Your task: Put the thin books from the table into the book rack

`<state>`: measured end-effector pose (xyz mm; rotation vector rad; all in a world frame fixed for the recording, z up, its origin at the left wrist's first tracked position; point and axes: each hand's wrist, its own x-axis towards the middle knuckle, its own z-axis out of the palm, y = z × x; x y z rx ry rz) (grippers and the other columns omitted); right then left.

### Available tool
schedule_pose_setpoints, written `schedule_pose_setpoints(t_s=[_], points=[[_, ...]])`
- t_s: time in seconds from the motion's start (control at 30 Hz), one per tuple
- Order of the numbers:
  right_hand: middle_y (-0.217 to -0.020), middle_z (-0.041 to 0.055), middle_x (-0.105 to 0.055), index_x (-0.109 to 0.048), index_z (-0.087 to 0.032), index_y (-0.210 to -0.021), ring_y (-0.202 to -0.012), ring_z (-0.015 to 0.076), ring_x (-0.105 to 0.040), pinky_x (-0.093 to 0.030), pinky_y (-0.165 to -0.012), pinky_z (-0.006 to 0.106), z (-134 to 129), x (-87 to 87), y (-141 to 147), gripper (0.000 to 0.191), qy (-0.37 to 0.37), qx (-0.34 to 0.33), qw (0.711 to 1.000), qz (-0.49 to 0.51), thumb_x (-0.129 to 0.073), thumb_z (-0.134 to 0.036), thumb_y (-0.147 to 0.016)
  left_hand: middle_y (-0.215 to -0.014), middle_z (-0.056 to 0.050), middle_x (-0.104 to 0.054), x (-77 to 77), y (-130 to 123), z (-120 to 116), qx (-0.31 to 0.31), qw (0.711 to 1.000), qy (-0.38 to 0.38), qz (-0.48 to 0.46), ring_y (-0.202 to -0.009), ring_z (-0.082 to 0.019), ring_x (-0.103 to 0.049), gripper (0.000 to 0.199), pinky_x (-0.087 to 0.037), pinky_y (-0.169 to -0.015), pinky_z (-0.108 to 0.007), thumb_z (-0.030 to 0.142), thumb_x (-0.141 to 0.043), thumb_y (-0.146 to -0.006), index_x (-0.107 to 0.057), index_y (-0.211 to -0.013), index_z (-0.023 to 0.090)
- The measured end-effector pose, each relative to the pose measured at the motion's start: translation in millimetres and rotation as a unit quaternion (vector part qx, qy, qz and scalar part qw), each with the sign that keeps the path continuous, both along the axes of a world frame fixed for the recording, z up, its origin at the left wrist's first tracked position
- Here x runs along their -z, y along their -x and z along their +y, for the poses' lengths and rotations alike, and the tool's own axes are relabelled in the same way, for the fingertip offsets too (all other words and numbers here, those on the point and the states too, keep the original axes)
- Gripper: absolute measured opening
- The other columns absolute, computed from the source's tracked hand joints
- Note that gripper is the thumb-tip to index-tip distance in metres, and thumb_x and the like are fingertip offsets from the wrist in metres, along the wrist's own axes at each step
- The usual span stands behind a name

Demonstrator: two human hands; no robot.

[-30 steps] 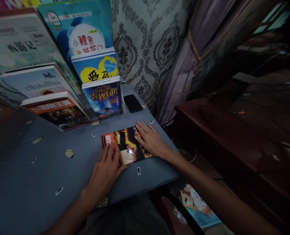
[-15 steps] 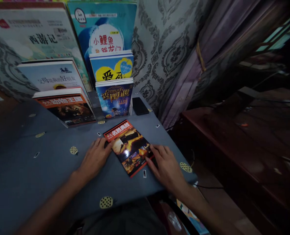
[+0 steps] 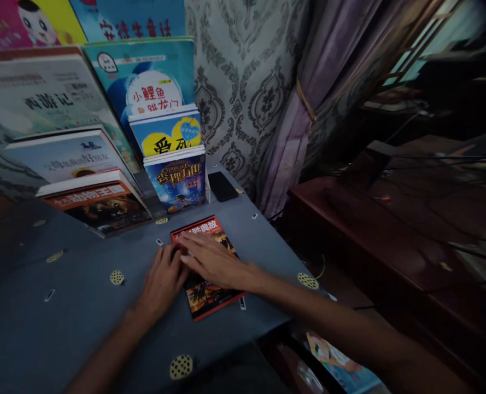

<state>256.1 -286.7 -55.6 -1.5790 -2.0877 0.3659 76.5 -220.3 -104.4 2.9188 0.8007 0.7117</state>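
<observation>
A thin book with a red and black cover (image 3: 214, 295) lies flat on the grey-blue tablecloth (image 3: 87, 323). My right hand (image 3: 214, 260) rests across its upper part with the fingers stretched out to the left, covering part of the title. At the book's left edge is my left hand (image 3: 163, 279), its fingers bent and close together, the tips touching the edge beside my right fingertips. Whether the left fingers pinch the cover is hard to see. Behind the book stands a blue book (image 3: 181, 186) in a rack.
More books stand in tiers at the back left, among them one with a lion (image 3: 103, 210). A black phone (image 3: 223, 186) lies beside the rack. Beyond the table's right edge are a purple curtain (image 3: 287, 153) and dark red furniture (image 3: 357, 230).
My right hand has moved left from the book's right edge onto its upper part, near my left hand. The book has turned slightly, and the camera view has shifted.
</observation>
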Motion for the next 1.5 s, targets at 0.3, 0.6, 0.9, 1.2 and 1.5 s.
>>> schedule_pose_setpoints(t_s=[0.3, 0.6, 0.9, 1.2, 1.5], points=[[-0.154, 0.0201, -0.046, -0.052, -0.009, -0.143, -0.147, 0.0264, -0.039, -0.033, -0.12, 0.051, 36, 40.1, -38, 0.053, 0.014, 0.054, 0.998, -0.007, -0.037, -0.043, -0.105, -0.119, -0.011, -0.06, -2.5, -1, 0, -0.021, 1.0, 0.004, 0.019, -0.108, -0.026, -0.057, 0.028, -0.053, -0.092, -0.044, 0.032, -0.045, -0.1, -0.059, -0.121, 0.019], [-0.15, 0.0202, -0.051, -0.051, -0.008, -0.144, -0.142, 0.0275, -0.045, -0.034, -0.119, 0.05, 19, 45.3, -57, 0.048, 0.003, 0.095, 0.994, -0.052, -0.041, -0.029, -0.102, -0.129, -0.012, -0.06, -2.4, 1, 1, -0.015, 0.999, 0.031, 0.022, -0.115, -0.026, -0.058, 0.032, -0.052, -0.098, -0.045, 0.032, -0.043, -0.102, -0.057, -0.127, 0.018], [-0.14, 0.0183, -0.059, -0.057, -0.007, -0.137, -0.123, 0.0321, -0.054, -0.043, -0.105, 0.047, -20, 34.9, -45, 0.046, 0.004, 0.187, 0.972, -0.143, -0.042, -0.033, -0.103, -0.138, -0.011, -0.059, 1.6, 4, 7, -0.014, 0.999, 0.023, 0.029, -0.126, -0.028, -0.054, 0.033, -0.048, -0.105, -0.048, 0.03, -0.041, -0.103, -0.06, -0.129, 0.021], [-0.139, 0.0189, -0.06, -0.064, -0.01, -0.127, -0.126, 0.0313, -0.055, -0.042, -0.108, 0.051, -35, 22.4, -33, 0.035, -0.018, 0.153, 0.976, -0.153, -0.045, -0.024, -0.1, -0.12, -0.009, -0.066, -0.5, 4, 10, 0.012, 1.0, -0.001, 0.022, -0.11, -0.025, -0.058, 0.027, -0.052, -0.094, -0.043, 0.026, -0.043, -0.102, -0.061, -0.121, 0.02], [-0.152, 0.0169, -0.05, -0.053, -0.01, -0.142, -0.147, 0.0241, -0.039, -0.031, -0.122, 0.049, 25, 38.6, -13, 0.045, 0.019, -0.017, 0.996, -0.083, -0.043, -0.015, -0.098, -0.115, -0.008, -0.066, -2.8, 3, 9, 0.015, 0.999, 0.036, 0.017, -0.108, -0.024, -0.058, 0.023, -0.051, -0.097, -0.042, 0.025, -0.045, -0.102, -0.06, -0.118, 0.02]])
